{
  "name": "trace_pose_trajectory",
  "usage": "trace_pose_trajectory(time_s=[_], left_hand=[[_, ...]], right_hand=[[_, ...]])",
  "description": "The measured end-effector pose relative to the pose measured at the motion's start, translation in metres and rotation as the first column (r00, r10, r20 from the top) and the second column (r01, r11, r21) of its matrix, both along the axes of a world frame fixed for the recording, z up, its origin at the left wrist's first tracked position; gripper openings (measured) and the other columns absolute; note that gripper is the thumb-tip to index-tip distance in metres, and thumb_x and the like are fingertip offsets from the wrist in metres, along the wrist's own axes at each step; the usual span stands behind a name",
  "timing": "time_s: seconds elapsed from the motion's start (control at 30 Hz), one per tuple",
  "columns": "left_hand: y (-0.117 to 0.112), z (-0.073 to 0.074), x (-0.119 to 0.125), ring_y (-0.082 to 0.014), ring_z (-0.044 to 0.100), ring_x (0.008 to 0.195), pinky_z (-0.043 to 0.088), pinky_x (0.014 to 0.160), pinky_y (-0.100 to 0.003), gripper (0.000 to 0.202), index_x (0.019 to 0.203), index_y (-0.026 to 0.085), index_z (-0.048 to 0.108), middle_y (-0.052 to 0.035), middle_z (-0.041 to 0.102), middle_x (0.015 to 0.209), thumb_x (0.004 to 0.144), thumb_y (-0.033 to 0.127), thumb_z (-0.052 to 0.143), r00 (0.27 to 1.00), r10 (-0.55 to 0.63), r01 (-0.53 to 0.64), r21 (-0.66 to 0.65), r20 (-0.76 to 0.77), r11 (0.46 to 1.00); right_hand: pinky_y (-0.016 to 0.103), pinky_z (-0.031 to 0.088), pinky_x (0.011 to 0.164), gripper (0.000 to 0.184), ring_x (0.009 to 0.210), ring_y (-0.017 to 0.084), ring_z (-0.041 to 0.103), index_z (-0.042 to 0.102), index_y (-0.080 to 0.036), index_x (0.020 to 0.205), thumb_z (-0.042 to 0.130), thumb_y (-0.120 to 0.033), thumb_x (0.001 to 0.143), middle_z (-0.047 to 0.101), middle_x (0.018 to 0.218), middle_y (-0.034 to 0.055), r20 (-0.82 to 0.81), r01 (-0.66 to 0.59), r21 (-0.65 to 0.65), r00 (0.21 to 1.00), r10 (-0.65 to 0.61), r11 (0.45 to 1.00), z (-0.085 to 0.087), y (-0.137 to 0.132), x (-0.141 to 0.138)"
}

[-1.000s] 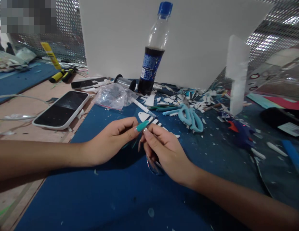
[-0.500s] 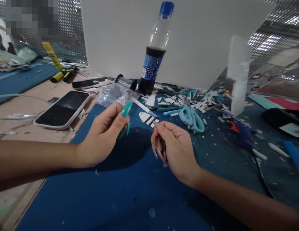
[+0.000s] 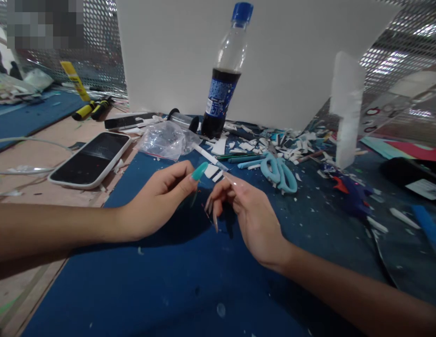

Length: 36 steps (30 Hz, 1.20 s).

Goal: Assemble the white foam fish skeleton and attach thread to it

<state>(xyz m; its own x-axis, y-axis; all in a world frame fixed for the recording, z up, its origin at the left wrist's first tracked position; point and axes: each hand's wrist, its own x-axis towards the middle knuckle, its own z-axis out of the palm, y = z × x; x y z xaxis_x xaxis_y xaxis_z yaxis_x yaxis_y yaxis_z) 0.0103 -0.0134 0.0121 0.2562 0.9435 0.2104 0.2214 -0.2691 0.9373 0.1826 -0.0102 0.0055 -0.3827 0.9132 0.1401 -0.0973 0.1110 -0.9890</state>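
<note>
My left hand (image 3: 165, 199), with a long teal nail, is closed in a pinch above the blue mat (image 3: 189, 285); whatever lies between its fingertips is hidden. Close by on the right, my right hand (image 3: 251, 213) has its fingers curled in. A thin dark strand with a reddish tint (image 3: 208, 215) shows at its fingertips, too small to name. Just beyond both hands lie small white cut pieces (image 3: 212, 171), partly covered by the fingers. A white pen-like stick (image 3: 205, 153) rests behind them.
Light-blue scissors (image 3: 279, 173) lie right of my hands, near white scraps (image 3: 246, 146). A cola bottle (image 3: 221, 93) stands behind, before a white board (image 3: 291, 56). A phone (image 3: 91, 159) and plastic bag (image 3: 165, 140) are left; a glue gun (image 3: 354, 194) with its cord is right.
My left hand has moved right, and my right hand's fingers have shifted left and loosened, so the two nearly meet. The dark, pink-ended thing under my right hand now shows only as a thin strand.
</note>
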Motion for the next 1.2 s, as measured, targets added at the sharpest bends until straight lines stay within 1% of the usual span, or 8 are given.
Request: trace_pose_trajectory(time_s=[0.27, 0.4, 0.5, 0.6, 0.73, 0.97, 1.1, 1.2], left_hand=[[0.003, -0.001, 0.001, -0.0061, 0.033, 0.052, 0.030, 0.048, -0.019, 0.028, 0.065, 0.017, 0.040, 0.0066, 0.036, 0.059, 0.091, 0.029, 0.042, 0.995, -0.068, 0.067, -0.029, -0.072, 0.997], [0.004, -0.001, -0.004, -0.0080, 0.038, 0.053, 0.033, 0.050, -0.021, 0.028, 0.074, 0.017, 0.043, 0.0047, 0.040, 0.062, 0.095, 0.030, 0.031, 0.957, 0.019, 0.025, 0.149, -0.291, 0.989], [0.007, -0.002, -0.009, -0.0125, 0.042, 0.059, 0.034, 0.055, -0.027, 0.023, 0.074, 0.017, 0.046, 0.0003, 0.049, 0.065, 0.092, 0.023, 0.034, 0.774, 0.244, 0.182, 0.574, -0.585, 0.798], [0.012, -0.004, -0.010, -0.0187, 0.046, 0.065, 0.032, 0.059, -0.033, 0.017, 0.070, 0.016, 0.050, -0.0036, 0.055, 0.066, 0.086, 0.017, 0.043, 0.517, 0.515, 0.379, 0.723, -0.683, 0.578], [0.014, -0.005, -0.007, -0.0217, 0.048, 0.064, 0.029, 0.058, -0.034, 0.013, 0.069, 0.018, 0.053, -0.0024, 0.055, 0.060, 0.082, 0.018, 0.050, 0.354, 0.501, 0.484, 0.612, -0.790, 0.625], [0.016, -0.001, -0.008, -0.0204, 0.049, 0.062, 0.026, 0.055, -0.031, 0.004, 0.075, 0.018, 0.056, -0.0024, 0.058, 0.065, 0.076, 0.014, 0.054, 0.244, 0.309, 0.549, 0.394, -0.919, 0.738], [0.016, -0.001, -0.010, -0.0182, 0.047, 0.060, 0.028, 0.056, -0.031, 0.007, 0.073, 0.017, 0.055, -0.0017, 0.057, 0.063, 0.078, 0.013, 0.053, 0.235, 0.274, 0.546, 0.360, -0.932, 0.757], [0.015, -0.002, -0.010, -0.0172, 0.043, 0.059, 0.030, 0.057, -0.031, 0.017, 0.068, 0.016, 0.052, -0.0020, 0.053, 0.059, 0.084, 0.015, 0.046, 0.339, 0.347, 0.479, 0.478, -0.874, 0.736]], right_hand=[[0.026, 0.038, 0.060, 0.044, 0.055, 0.009, 0.041, 0.047, -0.018, 0.058, 0.034, -0.034, 0.096, 0.046, 0.060, -0.0021, 0.302, -0.094, 0.308, 0.953, -0.004, 0.947, 0.003, -0.002, 0.002], [0.023, 0.034, 0.050, 0.041, 0.048, 0.007, 0.038, 0.044, -0.018, 0.057, 0.039, -0.031, 0.095, 0.044, 0.054, -0.0040, 0.233, -0.010, 0.223, 0.972, -0.043, 0.975, 0.003, -0.002, 0.001], [0.020, 0.028, 0.040, 0.041, 0.039, 0.005, 0.032, 0.044, -0.018, 0.056, 0.041, -0.032, 0.094, 0.038, 0.045, -0.0063, 0.151, 0.053, 0.083, 0.986, -0.066, 0.995, 0.003, -0.002, 0.000], [0.018, 0.024, 0.035, 0.041, 0.035, 0.004, 0.030, 0.044, -0.018, 0.055, 0.042, -0.033, 0.093, 0.036, 0.043, -0.0069, 0.075, 0.068, 0.004, 0.995, -0.068, 0.998, 0.004, -0.003, -0.001], [0.016, 0.024, 0.032, 0.040, 0.033, 0.003, 0.030, 0.044, -0.018, 0.055, 0.044, -0.033, 0.092, 0.036, 0.042, -0.0072, 0.022, 0.063, -0.044, 0.998, -0.062, 0.997, 0.004, -0.004, 0.000], [0.015, 0.026, 0.031, 0.038, 0.032, 0.003, 0.032, 0.046, -0.017, 0.055, 0.045, -0.031, 0.090, 0.036, 0.041, -0.0072, 0.018, 0.050, -0.059, 0.999, -0.049, 0.997, 0.005, -0.004, 0.000], [0.015, 0.026, 0.031, 0.038, 0.032, 0.003, 0.032, 0.046, -0.017, 0.054, 0.045, -0.031, 0.090, 0.037, 0.041, -0.0071, 0.025, 0.057, -0.063, 0.998, -0.055, 0.996, 0.003, -0.004, 0.000], [0.014, 0.025, 0.030, 0.039, 0.031, 0.002, 0.031, 0.046, -0.017, 0.054, 0.045, -0.033, 0.090, 0.036, 0.039, -0.0072, 0.027, 0.073, -0.055, 0.997, -0.071, 0.996, 0.002, -0.003, 0.001]])
